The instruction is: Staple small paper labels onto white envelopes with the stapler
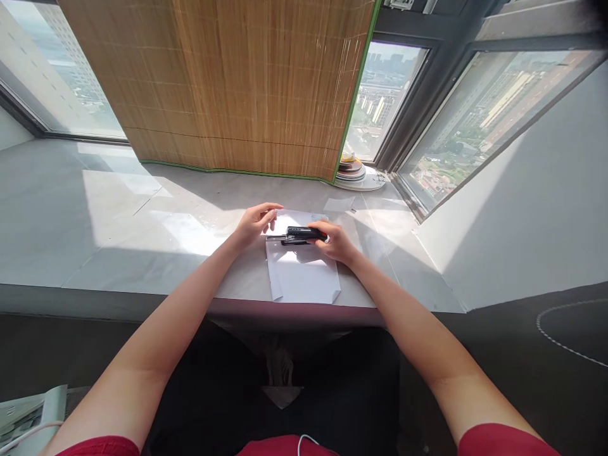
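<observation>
Stapler point(304, 234): black, across the paper's upper half.
Right hand point(335, 241): gripping the stapler's right end, over the paper.
Left hand point(257, 223): fingers loosely curled, unclenched, at the paper's upper left edge.
Paper point(304, 275): white, lower corners bent, on the sill point(128, 253).
Plates point(361, 179): stacked beyond the paper, to its right.
</observation>
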### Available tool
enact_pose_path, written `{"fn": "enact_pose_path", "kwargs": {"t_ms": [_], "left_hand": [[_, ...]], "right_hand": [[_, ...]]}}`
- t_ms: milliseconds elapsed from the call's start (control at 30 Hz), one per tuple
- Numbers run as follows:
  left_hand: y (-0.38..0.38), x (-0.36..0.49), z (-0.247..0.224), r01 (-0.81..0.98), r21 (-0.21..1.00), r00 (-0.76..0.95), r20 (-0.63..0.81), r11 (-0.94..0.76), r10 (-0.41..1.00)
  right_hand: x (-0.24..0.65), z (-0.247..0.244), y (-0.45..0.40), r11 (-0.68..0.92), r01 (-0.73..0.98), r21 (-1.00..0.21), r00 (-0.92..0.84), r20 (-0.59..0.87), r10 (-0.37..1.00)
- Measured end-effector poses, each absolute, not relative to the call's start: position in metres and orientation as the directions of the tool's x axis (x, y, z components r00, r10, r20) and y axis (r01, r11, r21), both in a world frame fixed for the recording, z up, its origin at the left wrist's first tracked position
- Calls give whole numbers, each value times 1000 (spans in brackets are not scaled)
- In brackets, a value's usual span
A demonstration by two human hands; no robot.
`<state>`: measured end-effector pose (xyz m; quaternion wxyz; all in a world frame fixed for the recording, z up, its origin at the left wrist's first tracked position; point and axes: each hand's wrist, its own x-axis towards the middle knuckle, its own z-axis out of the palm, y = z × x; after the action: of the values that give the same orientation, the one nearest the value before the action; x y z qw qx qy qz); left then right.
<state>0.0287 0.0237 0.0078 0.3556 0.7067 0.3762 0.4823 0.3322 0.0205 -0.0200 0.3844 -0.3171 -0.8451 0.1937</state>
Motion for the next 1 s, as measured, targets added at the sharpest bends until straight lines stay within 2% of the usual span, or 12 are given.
{"fn": "enact_pose_path", "kwargs": {"t_ms": [100,233,500,600,867,1000], "left_hand": [[20,31,8,285,757,276,523,-588,807],[23,31,3,413,623,342,570,-664,747],[28,31,-6,545,499,488,465,-674,739],[29,32,-9,558,498,497,440,-664,748],[24,35,-2,521,593,407,459,-614,789],[21,31,4,454,629,426,469,-632,773]], "right_hand": [[337,-18,24,703,462,-540,-405,577,709],[340,-12,24,722,500,-479,-417,597,685],[340,-11,26,741,500,-449,-426,617,662],[340,-10,26,734,492,-469,-422,609,672],[341,-2,22,669,462,-582,-365,563,741],[350,-2,26,634,424,-646,-295,564,772]]}}
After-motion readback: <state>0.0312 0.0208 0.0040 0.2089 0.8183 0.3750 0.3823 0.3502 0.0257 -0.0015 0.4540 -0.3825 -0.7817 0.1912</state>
